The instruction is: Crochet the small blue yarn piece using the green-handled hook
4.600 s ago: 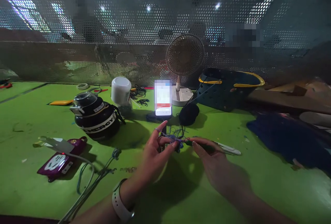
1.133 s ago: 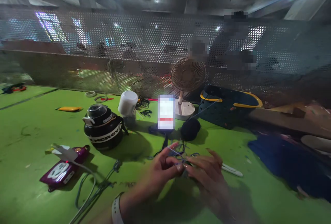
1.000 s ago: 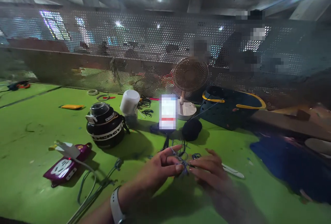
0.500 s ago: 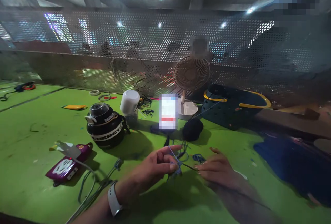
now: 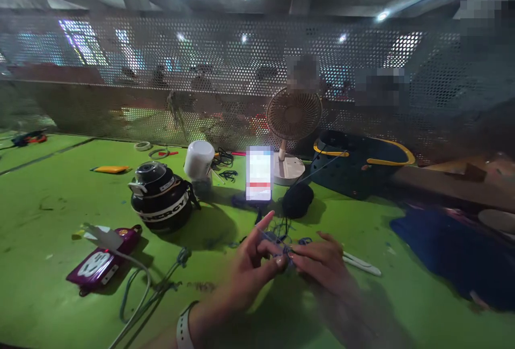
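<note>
In the head view my left hand (image 5: 251,263) pinches a small piece of blue crochet work (image 5: 287,252) between thumb and fingers. Its index finger points up, with a strand of blue yarn running over it. My right hand (image 5: 322,266) is closed at the right side of the piece, its fingertips touching it. The thin crochet hook in that hand is mostly hidden by the fingers. Loose blue yarn lies just behind the hands. A dark ball of yarn (image 5: 298,200) sits further back, in front of the fan.
A lit phone (image 5: 259,173) stands upright behind the hands. Around it are a fan (image 5: 294,115), a dark basket (image 5: 362,174), a white container (image 5: 200,158) and a black jug (image 5: 161,204). A purple power strip (image 5: 102,260) with cables lies left; dark blue cloth (image 5: 450,252) lies right.
My right hand has come left, up against the crochet work, and the hook's shaft has slipped from sight. My left index finger has lifted. The view has shifted slightly.
</note>
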A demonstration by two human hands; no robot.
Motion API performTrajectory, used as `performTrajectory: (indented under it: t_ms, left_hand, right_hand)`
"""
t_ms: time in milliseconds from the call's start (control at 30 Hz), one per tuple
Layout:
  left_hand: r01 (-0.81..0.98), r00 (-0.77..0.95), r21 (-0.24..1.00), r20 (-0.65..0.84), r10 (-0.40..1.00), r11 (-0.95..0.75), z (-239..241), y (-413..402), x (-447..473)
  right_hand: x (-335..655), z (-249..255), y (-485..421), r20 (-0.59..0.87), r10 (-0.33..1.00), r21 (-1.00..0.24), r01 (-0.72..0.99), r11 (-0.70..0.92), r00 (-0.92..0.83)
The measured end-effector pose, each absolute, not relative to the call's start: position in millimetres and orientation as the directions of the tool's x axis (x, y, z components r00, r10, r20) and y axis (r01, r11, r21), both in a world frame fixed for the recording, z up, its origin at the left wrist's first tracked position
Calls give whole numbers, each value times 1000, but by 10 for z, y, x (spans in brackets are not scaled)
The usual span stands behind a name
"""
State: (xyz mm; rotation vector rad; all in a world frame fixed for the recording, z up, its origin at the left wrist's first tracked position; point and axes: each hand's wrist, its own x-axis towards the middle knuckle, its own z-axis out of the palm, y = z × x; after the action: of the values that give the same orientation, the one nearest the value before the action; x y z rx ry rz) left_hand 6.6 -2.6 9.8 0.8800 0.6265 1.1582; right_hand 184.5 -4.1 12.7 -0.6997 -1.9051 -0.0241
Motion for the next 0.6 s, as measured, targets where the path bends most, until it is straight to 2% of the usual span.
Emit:
performTrajectory:
  t_ms: [33, 100, 167, 300, 367, 433, 467, 533, 600]
  left_hand:
    - [-513, 266, 850, 27, 964, 118, 93, -39, 88]
    - [-526, 227, 847, 47, 973, 82, 84, -54, 111]
    - [-548, 235, 831, 44, 971, 95, 83, -52, 105]
    - [-531, 341, 825, -1, 940, 193, 121, -22, 29]
    - [-415, 279, 905, 29, 960, 93, 144, -12, 2]
    - [-295, 151, 955, 90, 984, -42, 150, -10, 7]
    - [-289, 119, 955, 99, 988, -61, 146, -11, 18]
    - [-405, 182, 913, 35, 983, 42, 132, -11, 42]
    - [-536, 341, 813, -38, 939, 227, 127, -2, 43]
  right_hand:
    - [1828, 155, -39, 854, 439, -266, 489, 831, -280]
    - [1797, 208, -41, 859, 449, -289, 490, 823, -247]
    - [1772, 236, -43, 847, 497, -374, 454, 809, -187]
    - [1783, 193, 2, 766, 626, -580, 261, 772, -148]
    - [1819, 148, 25, 727, 665, -617, 260, 742, -172]
    - [1860, 107, 23, 729, 634, -506, 420, 753, -259]
    - [1878, 91, 11, 741, 580, -377, 505, 776, -338]
    - [1900, 80, -21, 804, 440, -131, 602, 787, -400]
    - [1902, 106, -48, 846, 341, -3, 635, 772, -410]
